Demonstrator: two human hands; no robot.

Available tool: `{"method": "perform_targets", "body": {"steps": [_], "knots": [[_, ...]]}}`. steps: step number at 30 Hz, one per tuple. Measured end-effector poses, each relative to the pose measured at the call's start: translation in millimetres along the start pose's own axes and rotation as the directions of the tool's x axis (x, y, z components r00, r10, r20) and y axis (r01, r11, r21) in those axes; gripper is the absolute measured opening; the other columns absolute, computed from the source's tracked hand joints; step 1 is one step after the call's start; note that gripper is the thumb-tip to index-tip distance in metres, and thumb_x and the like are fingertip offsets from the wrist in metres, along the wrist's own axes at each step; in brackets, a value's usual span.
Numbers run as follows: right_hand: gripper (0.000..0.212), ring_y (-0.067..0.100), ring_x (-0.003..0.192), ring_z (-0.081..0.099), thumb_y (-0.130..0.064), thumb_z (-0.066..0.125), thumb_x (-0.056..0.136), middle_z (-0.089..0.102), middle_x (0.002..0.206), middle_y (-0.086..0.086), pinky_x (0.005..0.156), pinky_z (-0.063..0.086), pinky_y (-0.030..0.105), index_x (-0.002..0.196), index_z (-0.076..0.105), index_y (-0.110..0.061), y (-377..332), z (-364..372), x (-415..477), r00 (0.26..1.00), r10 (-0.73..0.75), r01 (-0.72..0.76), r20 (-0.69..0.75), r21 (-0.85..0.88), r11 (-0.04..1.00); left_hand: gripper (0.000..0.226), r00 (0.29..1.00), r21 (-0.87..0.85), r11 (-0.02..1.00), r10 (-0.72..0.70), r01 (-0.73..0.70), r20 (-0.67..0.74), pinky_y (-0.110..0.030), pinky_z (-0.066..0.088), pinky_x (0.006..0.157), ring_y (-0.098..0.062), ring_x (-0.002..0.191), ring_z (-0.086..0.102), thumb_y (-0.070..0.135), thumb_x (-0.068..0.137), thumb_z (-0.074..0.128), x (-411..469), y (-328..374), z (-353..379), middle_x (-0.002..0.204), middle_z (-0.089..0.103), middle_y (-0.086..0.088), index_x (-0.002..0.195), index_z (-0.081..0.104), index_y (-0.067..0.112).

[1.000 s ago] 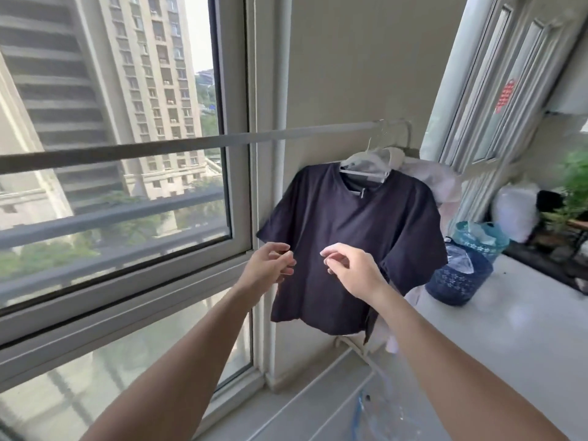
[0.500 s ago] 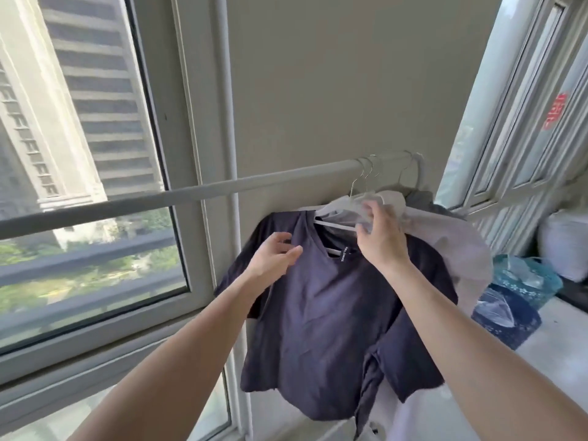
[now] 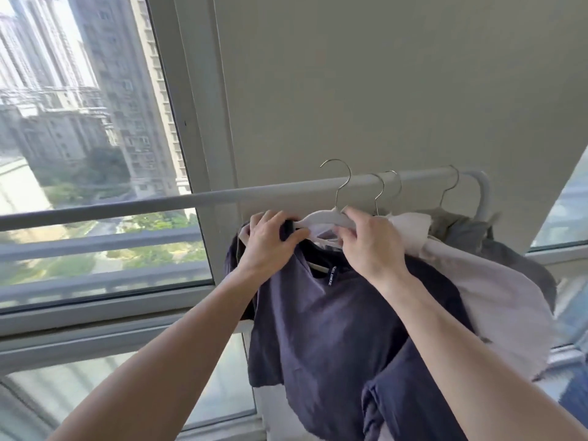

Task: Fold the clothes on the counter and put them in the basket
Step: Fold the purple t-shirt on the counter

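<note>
A navy T-shirt point(image 3: 321, 329) hangs on a white hanger point(image 3: 321, 219) whose metal hook sits just in front of the grey rail point(image 3: 191, 200). My left hand point(image 3: 270, 240) grips the shirt's left shoulder where it covers the hanger end. My right hand point(image 3: 370, 246) holds the hanger's right arm near the hook. Behind the navy shirt hang a pale lilac garment point(image 3: 496, 300) and a grey one point(image 3: 509, 259) on their own hangers. The basket and the counter are out of view.
The rail runs across a big window point(image 3: 79, 154) on the left and ends at a curved bracket point(image 3: 483, 195) on the right. A beige wall point(image 3: 381, 84) stands behind the clothes. Another window frame shows at the far right.
Both hands rose from the shirt's front to the hanger. The left hand took hold of the shoulder, the right stayed on the hanger. The view tilted upward and closer; the hook looks lifted off the rail.
</note>
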State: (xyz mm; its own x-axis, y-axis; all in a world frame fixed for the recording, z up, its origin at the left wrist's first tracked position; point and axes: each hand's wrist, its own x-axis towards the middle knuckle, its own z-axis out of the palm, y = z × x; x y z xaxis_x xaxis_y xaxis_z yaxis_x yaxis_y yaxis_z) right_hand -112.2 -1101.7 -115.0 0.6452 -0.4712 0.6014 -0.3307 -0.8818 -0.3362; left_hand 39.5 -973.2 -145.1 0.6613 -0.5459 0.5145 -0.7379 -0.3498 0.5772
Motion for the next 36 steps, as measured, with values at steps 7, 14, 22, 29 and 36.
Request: {"method": "perform_targets", "body": {"steps": [7, 14, 22, 29, 36], "knots": [[0.004, 0.026, 0.082, 0.057, -0.027, 0.063, 0.09, 0.063, 0.076, -0.007, 0.064, 0.046, 0.037, 0.09, 0.061, -0.023, -69, 14, -10, 0.99, -0.132, 0.122, 0.059, 0.15, 0.981, 0.026, 0.994, 0.009, 0.999, -0.039, 0.04, -0.105, -0.033, 0.028, 0.099, -0.013, 0.113, 0.048, 0.033, 0.09, 0.063, -47, -32, -61, 0.109, 0.056, 0.026, 0.114, 0.059, 0.042], [0.009, 0.019, 0.075, 0.057, -0.021, 0.066, 0.088, 0.064, 0.08, -0.009, 0.062, 0.042, 0.033, 0.083, 0.06, -0.024, -205, 28, -65, 0.899, -0.38, 0.323, 0.216, 0.258, 0.91, 0.032, 0.953, 0.047, 0.974, -0.205, 0.22, -0.221, -0.048, 0.047, 0.093, -0.02, 0.095, 0.061, 0.019, 0.078, 0.052, -160, -103, -175, 0.097, 0.067, 0.011, 0.105, 0.069, 0.028], [0.019, 0.016, 0.071, 0.061, -0.012, 0.064, 0.086, 0.063, 0.075, -0.012, 0.06, 0.049, 0.031, 0.092, 0.066, -0.03, -422, 41, -173, 0.747, -0.584, 0.425, 0.318, 0.448, 0.787, 0.032, 0.869, 0.17, 0.888, -0.351, 0.427, -0.349, -0.042, 0.044, 0.095, -0.018, 0.098, 0.06, 0.027, 0.076, 0.051, -338, -171, -355, 0.1, 0.067, 0.009, 0.104, 0.067, 0.03], [0.022, 0.015, 0.069, 0.064, -0.025, 0.061, 0.093, 0.066, 0.073, -0.01, 0.067, 0.056, 0.042, 0.075, 0.061, -0.039, -597, 64, -272, 0.489, -0.772, 0.384, 0.405, 0.695, 0.608, 0.036, 0.679, 0.18, 0.722, -0.493, 0.669, -0.544, -0.045, 0.046, 0.097, -0.026, 0.106, 0.062, 0.005, 0.078, 0.053, -491, -222, -503, 0.109, 0.069, 0.0, 0.105, 0.068, 0.024], [0.026, 0.016, 0.056, 0.051, -0.033, 0.057, 0.098, 0.056, 0.058, -0.005, 0.058, 0.045, 0.035, 0.072, 0.059, -0.027, -752, 112, -350, 0.293, -0.9, 0.303, 0.323, 0.861, 0.408, 0.043, 0.353, 0.087, 0.407, -0.644, 0.909, -0.679, -0.037, 0.047, 0.09, -0.02, 0.099, 0.063, -0.002, 0.071, 0.051, -613, -272, -639, 0.092, 0.07, 0.011, 0.09, 0.068, 0.032]]}}
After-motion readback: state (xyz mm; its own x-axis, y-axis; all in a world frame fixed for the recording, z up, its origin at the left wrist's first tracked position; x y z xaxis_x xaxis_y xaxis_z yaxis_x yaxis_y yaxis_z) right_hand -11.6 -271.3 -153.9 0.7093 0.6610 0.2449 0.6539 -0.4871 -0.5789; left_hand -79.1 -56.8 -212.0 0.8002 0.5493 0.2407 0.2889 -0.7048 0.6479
